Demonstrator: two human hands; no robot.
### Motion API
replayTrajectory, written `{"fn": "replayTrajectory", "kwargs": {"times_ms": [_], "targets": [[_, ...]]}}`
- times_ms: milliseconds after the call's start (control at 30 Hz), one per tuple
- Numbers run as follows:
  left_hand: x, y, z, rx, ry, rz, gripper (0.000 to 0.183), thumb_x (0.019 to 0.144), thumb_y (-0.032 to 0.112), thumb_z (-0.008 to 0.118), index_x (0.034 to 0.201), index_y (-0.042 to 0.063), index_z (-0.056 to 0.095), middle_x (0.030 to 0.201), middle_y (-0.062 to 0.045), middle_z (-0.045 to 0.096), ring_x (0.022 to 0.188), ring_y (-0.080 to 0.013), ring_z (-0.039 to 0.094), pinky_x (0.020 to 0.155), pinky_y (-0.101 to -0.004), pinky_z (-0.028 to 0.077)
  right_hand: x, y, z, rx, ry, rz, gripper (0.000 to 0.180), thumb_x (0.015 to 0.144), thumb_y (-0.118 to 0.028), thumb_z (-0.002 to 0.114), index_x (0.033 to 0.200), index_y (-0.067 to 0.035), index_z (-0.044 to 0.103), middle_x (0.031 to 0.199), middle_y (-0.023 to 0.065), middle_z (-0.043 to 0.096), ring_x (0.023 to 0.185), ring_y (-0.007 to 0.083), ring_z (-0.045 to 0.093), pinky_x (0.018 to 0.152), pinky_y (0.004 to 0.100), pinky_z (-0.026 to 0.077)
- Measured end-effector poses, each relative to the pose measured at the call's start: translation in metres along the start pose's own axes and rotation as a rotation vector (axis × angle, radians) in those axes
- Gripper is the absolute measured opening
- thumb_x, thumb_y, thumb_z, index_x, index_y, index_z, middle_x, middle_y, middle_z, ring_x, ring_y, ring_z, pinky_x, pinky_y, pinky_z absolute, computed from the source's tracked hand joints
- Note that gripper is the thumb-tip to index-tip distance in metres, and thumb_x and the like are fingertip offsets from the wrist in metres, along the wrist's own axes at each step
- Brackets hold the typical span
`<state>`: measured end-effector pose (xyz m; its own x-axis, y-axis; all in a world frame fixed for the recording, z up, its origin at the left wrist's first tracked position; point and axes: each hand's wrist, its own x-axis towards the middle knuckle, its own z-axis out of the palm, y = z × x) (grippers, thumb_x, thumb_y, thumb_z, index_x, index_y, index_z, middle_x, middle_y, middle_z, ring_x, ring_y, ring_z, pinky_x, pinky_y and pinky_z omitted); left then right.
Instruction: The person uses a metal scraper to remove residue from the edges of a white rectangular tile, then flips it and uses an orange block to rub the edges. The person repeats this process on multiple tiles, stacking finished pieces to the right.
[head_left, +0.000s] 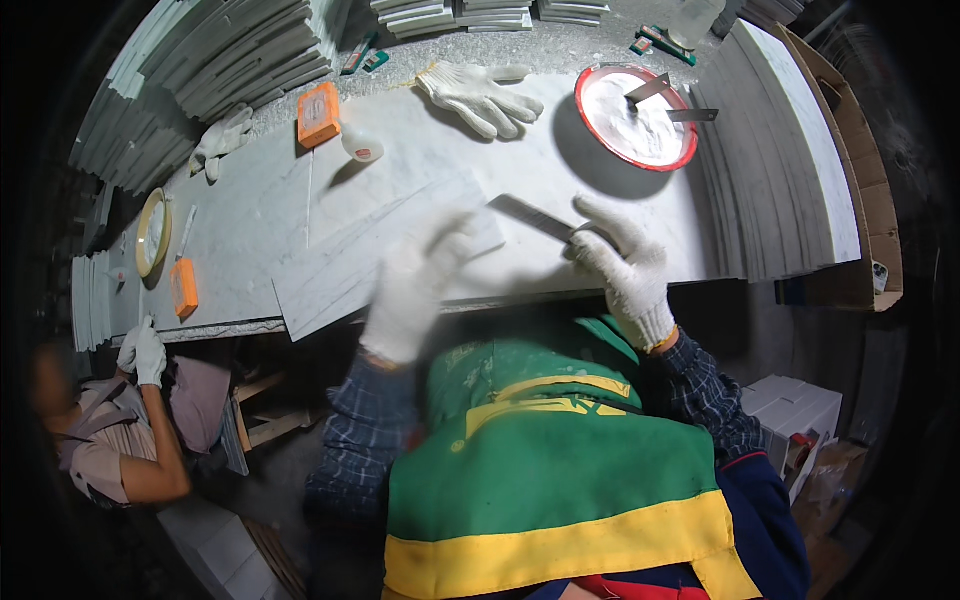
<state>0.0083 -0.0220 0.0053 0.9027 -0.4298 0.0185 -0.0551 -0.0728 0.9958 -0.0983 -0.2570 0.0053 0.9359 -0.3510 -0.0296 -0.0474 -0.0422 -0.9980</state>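
Note:
My right hand (626, 270), in a white knitted glove, grips a thin flat metal blade (534, 217) that points left over the bench. My left hand (416, 285), gloved the same way, is blurred above a long grey-veined marble tile (341, 281). Whether its fingers touch the tile cannot be made out. The tile lies at a slant, one corner past the bench's front edge. Beyond my right hand is a red-rimmed bowl (636, 154) of white paste or powder, with two metal blades standing in it.
Stacked tiles line the left (225, 60) and right (780, 157) sides. A spare glove (480, 97), a small plastic bottle (362, 144) and an orange box (319, 114) lie on the marble slab (540, 262). At lower left, a gloved co-worker (127, 442) sits by a yellow-rimmed bowl (154, 232).

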Motion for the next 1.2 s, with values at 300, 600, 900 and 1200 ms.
{"fn": "replayTrajectory", "kwargs": {"times_ms": [300,600,900,1200], "targets": [[-0.022,0.012,0.040,0.005,0.005,-0.285,0.023,0.101,0.021,0.076,0.093,-0.001,0.076,0.077,-0.001,0.070,0.065,-0.0040,0.056,0.060,-0.0214,0.044,-0.002,-0.009,0.002,-0.262,-0.352,-0.003,0.052,0.099,-0.013,0.077,0.149,-0.010,0.063,0.105,0.0066,0.078,0.093,0.0088,0.068,0.086,0.0293,0.058],[0.019,-0.003,-0.013,0.922,0.150,0.454,0.066,0.106,0.041,0.065,0.147,-0.010,0.056,0.144,-0.025,0.063,0.138,-0.0379,0.059,0.115,-0.0486,0.046,0.007,0.003,-0.041,-0.288,0.038,0.146,0.053,0.098,-0.008,0.072,0.149,-0.004,0.061,0.098,0.0087,0.078,0.086,0.0095,0.069,0.080,0.0253,0.056],[-0.007,-0.006,0.014,0.406,-0.396,0.403,0.085,0.101,0.051,0.070,0.153,-0.012,0.047,0.154,-0.029,0.055,0.148,-0.0403,0.049,0.124,-0.0472,0.037,0.004,0.018,-0.051,-0.329,0.037,0.045,0.055,0.097,-0.014,0.075,0.149,-0.002,0.061,0.100,0.0094,0.078,0.089,0.0100,0.071,0.083,0.0258,0.057],[0.027,-0.017,-0.045,1.257,-0.213,0.282,0.107,0.068,0.047,0.092,0.156,0.004,0.049,0.159,-0.021,0.050,0.151,-0.0425,0.040,0.128,-0.0542,0.026,0.035,0.007,-0.025,-0.363,-0.396,-0.038,0.051,0.095,-0.004,0.076,0.145,-0.008,0.066,0.114,0.0102,0.079,0.099,0.0118,0.073,0.090,0.0300,0.060]]}}
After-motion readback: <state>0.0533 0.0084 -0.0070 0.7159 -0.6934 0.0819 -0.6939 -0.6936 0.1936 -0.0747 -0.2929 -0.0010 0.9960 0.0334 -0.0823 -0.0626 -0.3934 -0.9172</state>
